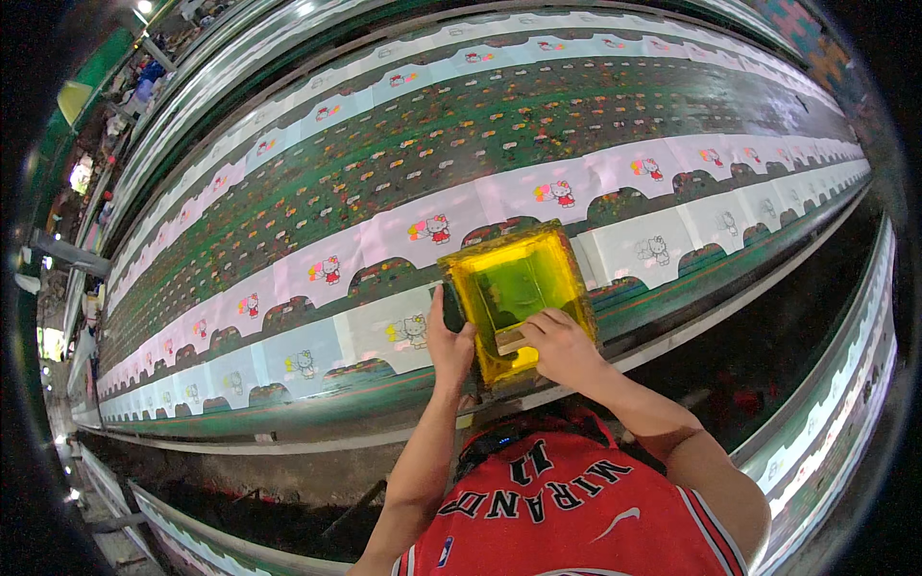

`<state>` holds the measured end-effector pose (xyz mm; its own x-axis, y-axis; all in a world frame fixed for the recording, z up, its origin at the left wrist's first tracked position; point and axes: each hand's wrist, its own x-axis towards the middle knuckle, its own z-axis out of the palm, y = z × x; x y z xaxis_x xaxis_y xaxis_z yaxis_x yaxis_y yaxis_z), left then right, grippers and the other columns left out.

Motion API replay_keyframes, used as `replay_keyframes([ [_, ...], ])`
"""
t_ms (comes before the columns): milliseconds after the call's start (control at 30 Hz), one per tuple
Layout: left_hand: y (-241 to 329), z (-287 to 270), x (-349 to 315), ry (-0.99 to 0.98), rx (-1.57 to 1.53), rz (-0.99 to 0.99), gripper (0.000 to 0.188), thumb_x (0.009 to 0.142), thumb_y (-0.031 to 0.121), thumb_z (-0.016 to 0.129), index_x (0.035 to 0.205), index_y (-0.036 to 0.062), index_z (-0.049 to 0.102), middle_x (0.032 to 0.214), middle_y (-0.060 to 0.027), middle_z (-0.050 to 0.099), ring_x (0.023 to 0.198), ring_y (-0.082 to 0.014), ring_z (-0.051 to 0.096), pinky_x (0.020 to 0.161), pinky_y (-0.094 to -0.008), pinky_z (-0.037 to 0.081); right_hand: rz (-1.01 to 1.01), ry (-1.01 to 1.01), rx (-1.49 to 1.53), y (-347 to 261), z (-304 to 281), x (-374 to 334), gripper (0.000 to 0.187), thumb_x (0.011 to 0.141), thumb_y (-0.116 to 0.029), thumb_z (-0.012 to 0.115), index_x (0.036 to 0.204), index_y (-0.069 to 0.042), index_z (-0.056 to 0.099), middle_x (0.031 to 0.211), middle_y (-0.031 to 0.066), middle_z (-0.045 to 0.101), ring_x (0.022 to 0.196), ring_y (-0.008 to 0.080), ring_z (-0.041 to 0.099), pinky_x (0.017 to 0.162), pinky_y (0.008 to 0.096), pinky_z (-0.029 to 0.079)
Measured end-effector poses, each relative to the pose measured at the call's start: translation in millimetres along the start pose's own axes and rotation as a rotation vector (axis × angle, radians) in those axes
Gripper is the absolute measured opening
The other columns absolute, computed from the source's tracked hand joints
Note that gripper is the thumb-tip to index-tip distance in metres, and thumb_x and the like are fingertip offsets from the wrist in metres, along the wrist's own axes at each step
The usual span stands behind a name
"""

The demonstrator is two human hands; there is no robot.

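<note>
A square screen-printing frame (577,288) with yellow-stained edges and a see-through yellow-green mesh lies tilted over the nearest row of cut pieces. My left hand (451,344) is closed round its left side. Inside the frame, my right hand (562,348) grips a small squeegee (509,339) with a tan edge, low on the mesh. Left of the frame is a pale piece (370,331) with a cartoon cat outline and yellow patches. To the right, a white piece (624,252) shows a grey cat outline. The piece under the frame is mostly hidden.
The long green table (317,415) runs across the view. Behind the frame lies a row of pink pieces (499,197) with coloured cat prints. Another printed row (365,96) lies farther back. More tables with pieces stand beyond and at lower right (826,442), across a dark aisle.
</note>
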<state>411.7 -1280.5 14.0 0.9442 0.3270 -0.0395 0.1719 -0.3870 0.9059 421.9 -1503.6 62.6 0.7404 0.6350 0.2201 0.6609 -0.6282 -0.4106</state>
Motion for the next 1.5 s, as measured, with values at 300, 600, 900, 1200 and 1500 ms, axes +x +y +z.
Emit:
replay_keyframes([
  [300,-4,53,-2,0.039,-0.079,-0.026,0.089,0.077,-0.003,0.075,0.158,0.0022,0.042,0.155,-0.0235,0.052,0.143,-0.0345,0.052,0.116,-0.0409,0.042,-0.043,-0.018,0.077,56,-12,-23,0.026,0.075,-0.003,0.068,0.101,-0.001,0.066,0.103,0.0135,0.063,0.104,0.0336,0.061,0.098,0.0422,0.052],
  [600,-6,60,-8,0.056,0.062,0.036,0.088,0.079,0.004,0.075,0.160,0.0019,0.040,0.152,-0.0251,0.053,0.141,-0.0391,0.052,0.114,-0.0433,0.044,-0.027,-0.037,0.092,59,-14,-32,0.031,0.073,-0.004,0.071,0.104,-0.001,0.067,0.104,0.0134,0.064,0.105,0.0327,0.060,0.100,0.0433,0.051],
  [900,15,56,-7,0.016,0.119,-0.074,0.090,0.079,0.001,0.074,0.161,0.0051,0.039,0.150,-0.0265,0.054,0.140,-0.0392,0.053,0.114,-0.0439,0.043,-0.107,-0.052,0.029,41,-28,-67,0.042,0.071,-0.007,0.071,0.112,0.001,0.068,0.114,0.0117,0.066,0.116,0.0301,0.060,0.107,0.0412,0.049],
  [1200,9,55,-7,0.043,0.112,-0.009,0.089,0.077,-0.002,0.076,0.159,0.0032,0.041,0.146,-0.0262,0.057,0.138,-0.0387,0.054,0.113,-0.0435,0.044,-0.177,0.100,-0.084,61,6,-39,0.037,0.074,-0.008,0.067,0.111,0.000,0.067,0.111,0.0128,0.065,0.117,0.0319,0.059,0.104,0.0411,0.051],
  [1500,4,58,-5,0.043,0.068,0.014,0.093,0.075,-0.003,0.080,0.160,0.0060,0.042,0.140,-0.0227,0.060,0.135,-0.0372,0.056,0.112,-0.0423,0.045,0.043,0.023,0.115,104,-13,87,0.024,0.078,-0.005,0.068,0.102,-0.005,0.070,0.096,0.0139,0.068,0.102,0.0351,0.065,0.098,0.0469,0.052],
])
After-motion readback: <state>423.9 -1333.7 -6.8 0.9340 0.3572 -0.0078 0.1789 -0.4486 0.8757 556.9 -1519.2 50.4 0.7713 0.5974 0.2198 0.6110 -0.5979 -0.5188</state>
